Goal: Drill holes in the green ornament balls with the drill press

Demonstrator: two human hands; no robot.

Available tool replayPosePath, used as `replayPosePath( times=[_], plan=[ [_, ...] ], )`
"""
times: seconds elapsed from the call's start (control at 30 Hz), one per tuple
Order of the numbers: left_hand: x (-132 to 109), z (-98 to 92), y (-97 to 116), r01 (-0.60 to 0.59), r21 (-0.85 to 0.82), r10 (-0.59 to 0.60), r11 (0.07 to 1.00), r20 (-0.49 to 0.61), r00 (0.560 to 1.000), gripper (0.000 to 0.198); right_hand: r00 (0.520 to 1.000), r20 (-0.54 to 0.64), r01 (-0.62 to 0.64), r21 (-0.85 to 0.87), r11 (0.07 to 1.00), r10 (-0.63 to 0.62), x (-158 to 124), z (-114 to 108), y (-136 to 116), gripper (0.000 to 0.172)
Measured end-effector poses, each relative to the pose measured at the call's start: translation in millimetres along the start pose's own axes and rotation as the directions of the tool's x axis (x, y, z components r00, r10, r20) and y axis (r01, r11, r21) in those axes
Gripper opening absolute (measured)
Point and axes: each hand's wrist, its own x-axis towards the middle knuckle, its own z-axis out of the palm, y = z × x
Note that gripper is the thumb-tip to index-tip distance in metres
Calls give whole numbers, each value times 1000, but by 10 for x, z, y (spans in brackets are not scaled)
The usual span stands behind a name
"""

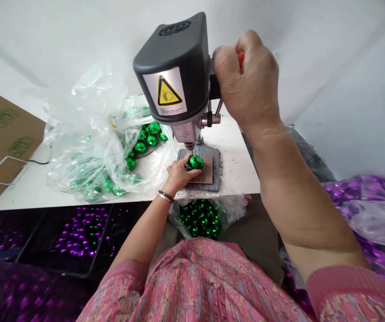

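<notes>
A small bench drill press (175, 76) with a dark grey head and a yellow warning sticker stands on the white table (236, 165). My left hand (179, 172) is closed around a shiny green ball (195, 162), pressing it onto a brown pad (207, 172) on the drill's base, right under the bit. My right hand (248, 80) is raised beside the drill head, wrapped round the red-tipped feed lever (240, 56).
A clear plastic bag (88, 134) with several green balls lies on the table's left. Another bag of green balls (201, 219) hangs below the table edge. A dark tray of purple balls (78, 232) sits lower left, a cardboard box (1, 134) far left, purple foil (374, 197) right.
</notes>
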Motion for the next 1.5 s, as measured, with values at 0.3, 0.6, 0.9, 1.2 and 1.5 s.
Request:
replayPosePath(
  times=[0.3,0.6,0.9,1.2,1.5],
  plan=[
    [6,30,-73,-41,-110,41,993,-1,999,69,888,-46,451,-108,886,-457,-821,-110,385,18],
    [-3,43,-64,-32,-24,32,999,1,1000,68,774,-118,575,-280,769,-622,-1046,100,709,8],
    [12,63,-120,-54,-93,56,994,18,998,71,740,-209,568,-317,760,-639,-1132,204,786,4],
    [-8,60,-129,-53,-92,54,994,14,998,72,676,-340,632,-188,751,-654,-1234,316,777,7],
    [-143,26,-161,-82,-324,81,942,-17,997,59,906,-308,305,-4,952,-291,-696,72,280,22]
  ],
)
